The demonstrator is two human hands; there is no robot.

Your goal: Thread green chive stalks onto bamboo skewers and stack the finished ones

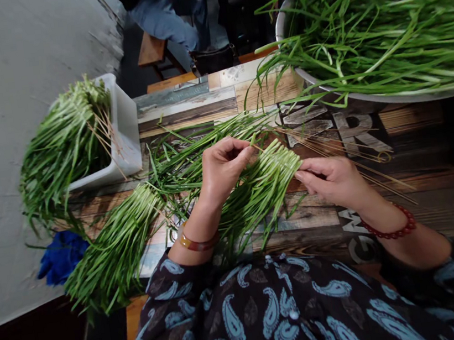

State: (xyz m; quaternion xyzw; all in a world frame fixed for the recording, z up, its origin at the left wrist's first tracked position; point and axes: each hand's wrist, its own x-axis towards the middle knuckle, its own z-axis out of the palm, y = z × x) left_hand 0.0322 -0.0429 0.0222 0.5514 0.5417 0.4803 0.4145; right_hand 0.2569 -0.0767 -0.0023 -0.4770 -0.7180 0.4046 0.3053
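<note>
A row of green garlic chives (270, 178) hangs side by side on a thin bamboo skewer, their pale cut ends toward the far side. My right hand (331, 181) is closed in a pinch at the right end of this row, holding the skewer. Near the skewer's left tip, my left hand (224, 167) pinches a single chive stalk (253, 140) between thumb and forefinger. Loose chives (195, 152) lie on the table behind and beside my left hand. A finished-looking skewered row of chives (123, 239) lies to the left, its leaves hanging over the near edge.
Several bare bamboo skewers (359, 158) lie on the patterned table (423, 166) at right. A large metal basin (290, 28) of chives stands far right. A white plastic tub (125, 116) holds skewered chives at left, near a blue glove (63, 255). A person (164, 13) sits beyond.
</note>
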